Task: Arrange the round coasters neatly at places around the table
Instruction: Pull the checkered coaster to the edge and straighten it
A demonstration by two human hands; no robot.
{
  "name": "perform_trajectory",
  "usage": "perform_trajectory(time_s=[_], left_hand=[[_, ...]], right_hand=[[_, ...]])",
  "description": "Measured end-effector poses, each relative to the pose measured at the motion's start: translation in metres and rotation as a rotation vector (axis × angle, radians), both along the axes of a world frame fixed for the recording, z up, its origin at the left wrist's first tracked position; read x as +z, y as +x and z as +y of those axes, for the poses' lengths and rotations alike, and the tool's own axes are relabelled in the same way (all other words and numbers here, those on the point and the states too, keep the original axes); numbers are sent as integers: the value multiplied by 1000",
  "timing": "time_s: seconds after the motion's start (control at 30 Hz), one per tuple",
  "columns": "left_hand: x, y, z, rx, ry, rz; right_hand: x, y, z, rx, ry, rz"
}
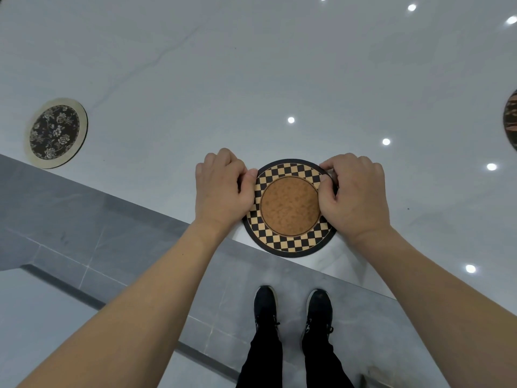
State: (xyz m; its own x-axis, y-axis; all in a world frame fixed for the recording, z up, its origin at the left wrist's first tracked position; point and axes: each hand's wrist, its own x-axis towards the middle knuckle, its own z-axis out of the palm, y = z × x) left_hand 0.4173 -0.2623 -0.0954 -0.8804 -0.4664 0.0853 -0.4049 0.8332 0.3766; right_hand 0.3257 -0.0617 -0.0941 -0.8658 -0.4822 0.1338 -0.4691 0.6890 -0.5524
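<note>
A round coaster with a black-and-tan checkered rim and a brown middle (290,210) lies at the near edge of the glossy white table (251,79), its lower edge slightly over the table edge. My left hand (222,189) pinches its left rim and my right hand (354,191) pinches its upper right rim. A second coaster, with a black floral centre and a cream border (56,133), lies flat at the far left. A third dark patterned coaster (510,120) is cut off by the right edge of the view.
The table edge runs diagonally from the left down to the lower right. Below it is grey tiled floor (84,219) with my two black shoes (292,309). Ceiling lights reflect as bright spots on the tabletop.
</note>
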Motion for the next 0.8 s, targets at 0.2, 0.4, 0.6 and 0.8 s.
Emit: perform_trajectory(time_s=[0.2, 0.4, 0.6, 0.8], left_hand=[[3, 0, 1, -12, -3, -4], [3, 0, 1, -17, -5, -6], [4, 0, 1, -20, -18, -6], [3, 0, 1, -22, -14, -10]], right_hand=[[2, 0, 0, 6, 12, -4], [2, 0, 0, 2, 14, -15], [2, 0, -1, -8, -2, -14], [2, 0, -1, -13, -10, -21]])
